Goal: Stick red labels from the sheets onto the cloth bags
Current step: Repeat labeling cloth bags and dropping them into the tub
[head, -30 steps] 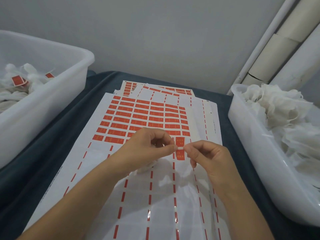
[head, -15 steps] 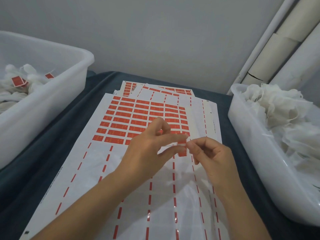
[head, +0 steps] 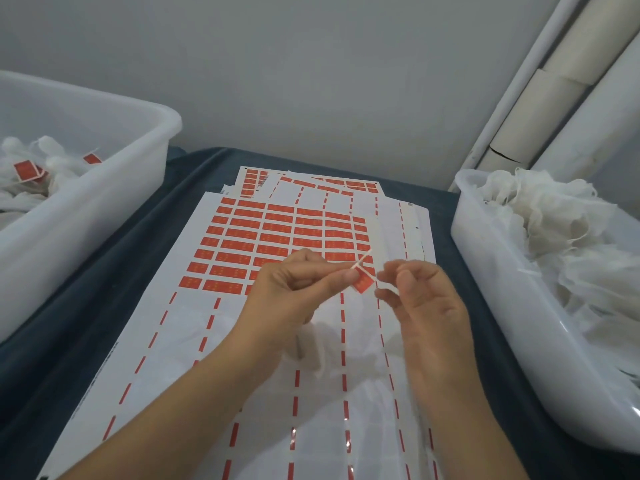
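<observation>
My left hand (head: pixel 298 292) pinches a red label (head: pixel 362 283) between thumb and forefinger, together with a thin white string that sticks up to the right. A white cloth bag (head: pixel 320 344) hangs under that hand, partly hidden by the palm. My right hand (head: pixel 422 299) hovers just right of the label with loosely bent fingers, and I see nothing gripped in it. Below both hands lies the label sheet (head: pixel 263 237), with rows of red labels on its far half and bare backing nearer me.
At the left, a white tub (head: pixel 114 202) holds bags with red labels on them. Another white tub (head: pixel 491 271) at the right is piled with unlabelled cloth bags (head: pixel 554 230). More sheets (head: pixel 311 183) lie behind. A dark blue cloth (head: pixel 86 323) covers the table.
Both hands pressed together on the label a moment ago. The right hand has now let go and drawn slightly right, while the left hand turned the label and keeps hold of it.
</observation>
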### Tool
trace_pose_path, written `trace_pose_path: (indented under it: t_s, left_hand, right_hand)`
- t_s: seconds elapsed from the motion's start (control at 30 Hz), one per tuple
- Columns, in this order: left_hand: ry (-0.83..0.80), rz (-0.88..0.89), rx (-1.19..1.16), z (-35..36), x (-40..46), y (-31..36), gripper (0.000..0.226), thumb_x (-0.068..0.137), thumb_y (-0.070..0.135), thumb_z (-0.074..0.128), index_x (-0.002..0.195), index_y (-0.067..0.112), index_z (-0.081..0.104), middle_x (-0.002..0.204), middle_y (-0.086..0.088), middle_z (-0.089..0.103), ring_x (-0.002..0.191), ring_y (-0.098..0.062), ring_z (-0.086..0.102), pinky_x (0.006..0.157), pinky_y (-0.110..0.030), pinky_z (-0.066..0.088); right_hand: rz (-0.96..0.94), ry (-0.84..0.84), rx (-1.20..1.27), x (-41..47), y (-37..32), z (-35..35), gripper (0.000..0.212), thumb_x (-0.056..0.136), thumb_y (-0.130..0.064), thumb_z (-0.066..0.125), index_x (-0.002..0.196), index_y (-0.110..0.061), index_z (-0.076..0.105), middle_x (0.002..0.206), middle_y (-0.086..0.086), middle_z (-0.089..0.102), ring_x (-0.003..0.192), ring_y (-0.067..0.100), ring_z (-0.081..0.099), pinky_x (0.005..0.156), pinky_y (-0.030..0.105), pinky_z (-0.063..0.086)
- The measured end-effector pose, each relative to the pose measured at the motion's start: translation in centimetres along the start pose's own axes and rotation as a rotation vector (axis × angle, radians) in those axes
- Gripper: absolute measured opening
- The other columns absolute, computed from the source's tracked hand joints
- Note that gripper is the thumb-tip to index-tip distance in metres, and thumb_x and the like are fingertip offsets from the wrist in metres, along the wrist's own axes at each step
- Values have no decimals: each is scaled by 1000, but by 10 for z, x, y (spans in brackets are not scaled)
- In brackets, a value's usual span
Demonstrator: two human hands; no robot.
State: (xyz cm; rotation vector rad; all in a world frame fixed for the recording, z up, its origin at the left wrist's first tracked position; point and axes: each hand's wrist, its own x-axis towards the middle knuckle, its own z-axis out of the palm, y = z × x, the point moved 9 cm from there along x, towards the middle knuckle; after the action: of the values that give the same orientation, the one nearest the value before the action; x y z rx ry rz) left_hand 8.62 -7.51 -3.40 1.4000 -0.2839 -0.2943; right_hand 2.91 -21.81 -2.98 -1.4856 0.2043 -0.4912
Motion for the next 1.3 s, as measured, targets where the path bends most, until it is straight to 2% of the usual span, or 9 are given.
trace_pose_path:
  t_s: [0.07,0.2,0.57,0.73,0.87,1.03,1.13,1.23,1.3]
  left_hand:
    - [-7,-5,-45,2,-2,0,26,50,41,68,70,28,77,56,12,56,45,-2,43,42,-12,34]
    - [-11,-2,-69,3,-3,0,26,52,39,67,73,28,77,56,11,55,46,-3,42,43,-12,35]
    - [-75,5,-93,10,-5,1,24,56,37,67,74,25,77,55,12,54,46,-2,43,43,-12,35]
    - [-81,10,-98,11,-4,1,23,56,38,67,73,26,77,55,11,54,46,-3,43,43,-12,35]
    - [-62,27,-96,10,-4,-1,19,56,39,67,69,28,76,57,12,55,48,-2,45,44,-11,36]
    - [14,44,-107,5,-4,-8,13,61,36,65,58,26,72,56,14,56,48,1,48,44,-8,37]
    - [109,149,18,-1,-5,-3,13,65,38,64,55,30,69,60,15,58,58,3,55,49,-8,42]
    - [216,392,397,-3,-16,15,21,76,24,69,57,32,63,64,13,56,69,1,53,54,-5,41]
    - [245,459,507,3,-22,23,19,78,21,69,66,31,58,66,16,54,71,2,53,54,-4,40]
  right_hand:
    - [33,-47,4,-1,5,9,35,64,-45,62,92,-23,63,100,-8,71,96,16,67,81,25,54]
    - [50,-91,20,-3,8,16,40,60,-45,66,93,-21,66,100,-9,72,96,16,68,78,24,55]
    - [103,-78,151,-5,13,14,17,65,-27,66,80,-20,71,94,0,74,90,22,70,71,23,56]
    - [80,-88,150,-4,11,14,15,64,-28,66,75,-27,75,92,-3,74,90,20,70,70,22,55]
    - [29,-66,99,-4,6,11,16,63,-32,67,75,-24,73,88,-6,73,87,18,70,68,19,54]
    - [-73,-38,-50,-9,3,15,16,72,-28,65,86,-21,64,82,-16,72,78,7,70,62,7,49]
    - [-86,-44,-56,-9,6,17,20,73,-28,65,91,-21,60,80,-14,72,76,9,70,62,8,49]
    - [-61,-26,-11,-8,11,14,42,69,-29,68,105,-31,45,83,-12,72,79,6,70,61,6,48]
    - [-47,-48,3,-9,12,17,50,70,-34,68,112,-37,42,92,-13,72,87,5,69,64,7,49]
